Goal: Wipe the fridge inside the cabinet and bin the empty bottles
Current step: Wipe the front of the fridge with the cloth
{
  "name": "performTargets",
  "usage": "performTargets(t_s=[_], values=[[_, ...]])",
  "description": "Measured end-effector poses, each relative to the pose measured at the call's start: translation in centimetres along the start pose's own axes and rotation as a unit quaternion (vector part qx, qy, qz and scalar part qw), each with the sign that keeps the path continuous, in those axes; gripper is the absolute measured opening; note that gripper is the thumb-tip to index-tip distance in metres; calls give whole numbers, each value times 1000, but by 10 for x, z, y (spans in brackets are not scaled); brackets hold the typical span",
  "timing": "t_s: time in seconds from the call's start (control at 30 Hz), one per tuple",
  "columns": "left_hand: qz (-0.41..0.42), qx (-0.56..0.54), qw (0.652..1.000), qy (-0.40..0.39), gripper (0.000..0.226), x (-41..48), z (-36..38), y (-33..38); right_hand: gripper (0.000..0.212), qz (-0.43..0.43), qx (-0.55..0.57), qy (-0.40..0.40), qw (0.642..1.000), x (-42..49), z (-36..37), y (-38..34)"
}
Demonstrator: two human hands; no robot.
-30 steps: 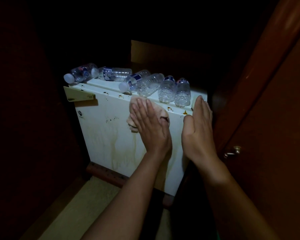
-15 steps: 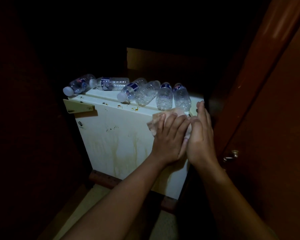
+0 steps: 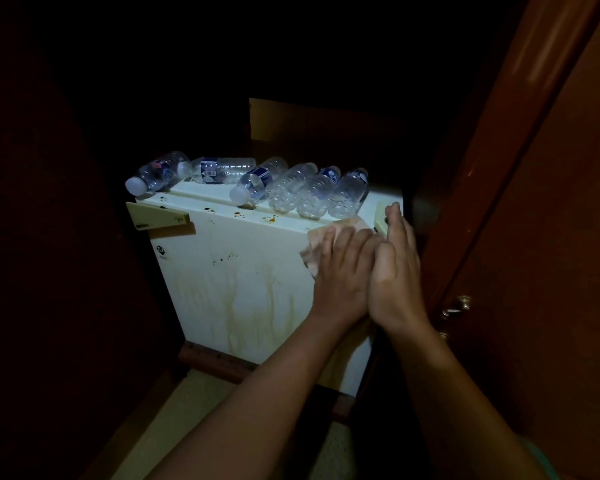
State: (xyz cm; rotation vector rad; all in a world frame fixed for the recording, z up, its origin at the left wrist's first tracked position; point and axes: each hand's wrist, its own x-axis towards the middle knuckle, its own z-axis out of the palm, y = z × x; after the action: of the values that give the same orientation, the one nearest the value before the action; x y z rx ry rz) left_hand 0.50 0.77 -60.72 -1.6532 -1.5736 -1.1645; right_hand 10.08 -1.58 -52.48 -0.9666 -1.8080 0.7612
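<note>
Left hand (image 3: 343, 268) is flat on the front of the small white stained fridge (image 3: 236, 271), palm pressing a crumpled pale pink cloth (image 3: 321, 242) against the upper right corner of the door, fingers spread over it rather than closed around it. Right hand (image 3: 395, 268) stands edge-on just beside it, touching the left hand's knuckles, fingers straight and together, tips up at the cream corner bracket (image 3: 381, 216) on the fridge's right edge; it grips nothing. The fridge sits inside the dark wooden cabinet (image 3: 326, 133), brownish drip streaks running down its door and small dark spots along the top edge. Up on top, six clear plastic bottles with blue labels (image 3: 312, 195) lie on their sides in a loose row, two at the left pointing caps outward, four bunched together near the right, just above the cloth. Reddish-brown cabinet door (image 3: 551, 237) hangs open at the right, its small metal handle (image 3: 458, 306) catching the light
</note>
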Motion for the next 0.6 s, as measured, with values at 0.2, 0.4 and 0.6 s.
performTargets(t_s=[0.2, 0.4, 0.6], values=[[-101, 47, 993, 40, 43, -9, -23, -29, 75, 8, -36, -28, 999, 1, 4, 0], [-129, 49, 990, 41, 49, -5, -19, -18, 78, 4, -68, -26, 997, 2, 8, 2], [-167, 98, 980, 44, 49, -9, -29, -43, 77, -9, -122, -41, 992, 6, 7, -6]])
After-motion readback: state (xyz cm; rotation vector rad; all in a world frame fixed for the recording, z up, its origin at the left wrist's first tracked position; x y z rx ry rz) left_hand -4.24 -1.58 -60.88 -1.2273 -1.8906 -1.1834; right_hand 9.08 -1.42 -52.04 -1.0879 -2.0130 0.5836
